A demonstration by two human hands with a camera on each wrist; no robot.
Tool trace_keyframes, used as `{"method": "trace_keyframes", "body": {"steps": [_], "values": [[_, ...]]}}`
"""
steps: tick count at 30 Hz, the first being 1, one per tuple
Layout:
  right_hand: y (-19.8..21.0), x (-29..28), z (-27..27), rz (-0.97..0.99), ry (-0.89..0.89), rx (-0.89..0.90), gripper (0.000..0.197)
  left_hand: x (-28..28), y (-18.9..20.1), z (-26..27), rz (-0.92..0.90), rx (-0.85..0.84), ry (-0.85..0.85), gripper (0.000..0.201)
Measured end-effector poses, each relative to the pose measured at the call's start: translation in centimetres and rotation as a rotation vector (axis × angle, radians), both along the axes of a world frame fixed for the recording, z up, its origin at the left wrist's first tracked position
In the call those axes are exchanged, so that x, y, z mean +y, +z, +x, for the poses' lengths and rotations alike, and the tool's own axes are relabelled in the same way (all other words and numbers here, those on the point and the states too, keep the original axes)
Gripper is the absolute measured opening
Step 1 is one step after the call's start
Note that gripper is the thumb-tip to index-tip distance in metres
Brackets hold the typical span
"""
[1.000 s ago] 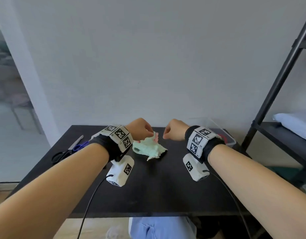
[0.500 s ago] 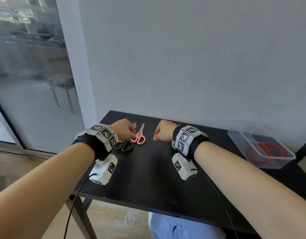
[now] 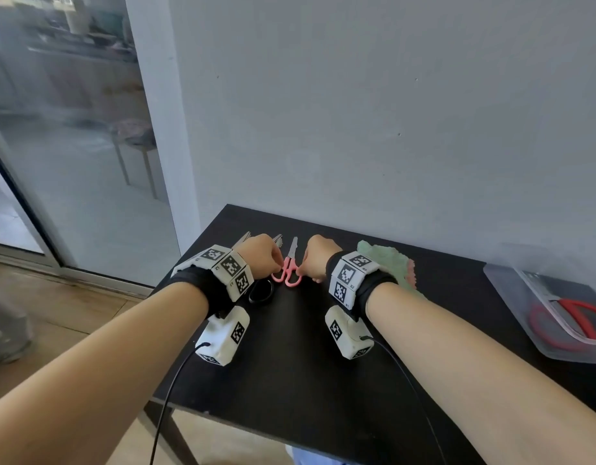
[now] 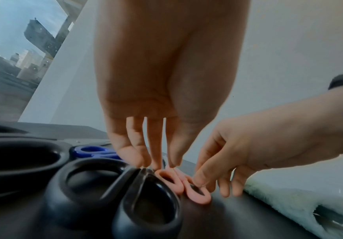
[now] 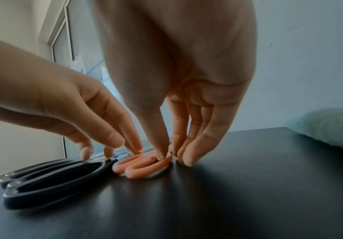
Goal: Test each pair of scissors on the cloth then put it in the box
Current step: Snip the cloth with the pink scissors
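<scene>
Pink scissors [image 3: 289, 270] lie flat on the black table [image 3: 290, 364], blades pointing at the wall. My left hand [image 3: 273, 266] pinches their left handle loop [image 4: 167, 177] with thumb and fingertips. My right hand [image 3: 303, 271] holds the right loop [image 5: 145, 168], thumb tip inside it and fingers down on the outer side. The pale green cloth [image 3: 389, 263] lies behind my right wrist. At the right edge stands the clear plastic box [image 3: 511, 290] with red scissors [image 3: 575, 312] inside.
Black scissors [image 3: 261, 292] lie just left of the pink pair, under my left wrist. Blue-handled scissors [image 4: 92, 151] and another black pair [image 4: 19, 158] lie further left. The wall runs close behind the table; the left table edge is near.
Both hands left the cloth and moved left to the row of scissors. Half a second ago they hovered by the pink pair; now their fingertips are on its loops.
</scene>
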State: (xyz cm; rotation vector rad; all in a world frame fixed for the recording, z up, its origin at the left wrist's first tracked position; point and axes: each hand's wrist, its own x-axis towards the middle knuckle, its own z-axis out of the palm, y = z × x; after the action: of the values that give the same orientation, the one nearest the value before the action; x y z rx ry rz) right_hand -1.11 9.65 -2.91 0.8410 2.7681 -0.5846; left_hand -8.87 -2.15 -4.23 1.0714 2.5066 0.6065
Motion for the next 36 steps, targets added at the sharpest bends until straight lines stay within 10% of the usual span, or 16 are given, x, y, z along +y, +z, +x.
{"method": "trace_keyframes", "body": {"steps": [16, 27, 36], "values": [[1.0, 0.2, 1.2, -0.152, -0.109, 0.134, 0.019, 1.2, 1.3, 2.2, -0.009, 0.023, 0.039, 0.027], [2.9, 1.5, 7.5, -0.33, -0.202, 0.632, 0.013, 1.5, 4.7, 7.3, 0.479, -0.558, 0.218, 0.004], [3.6, 2.7, 13.1, -0.522, -0.188, 0.783, 0.021, 2.3, 5.8, 12.0, 0.635, -0.56, 0.115, 0.024]]}}
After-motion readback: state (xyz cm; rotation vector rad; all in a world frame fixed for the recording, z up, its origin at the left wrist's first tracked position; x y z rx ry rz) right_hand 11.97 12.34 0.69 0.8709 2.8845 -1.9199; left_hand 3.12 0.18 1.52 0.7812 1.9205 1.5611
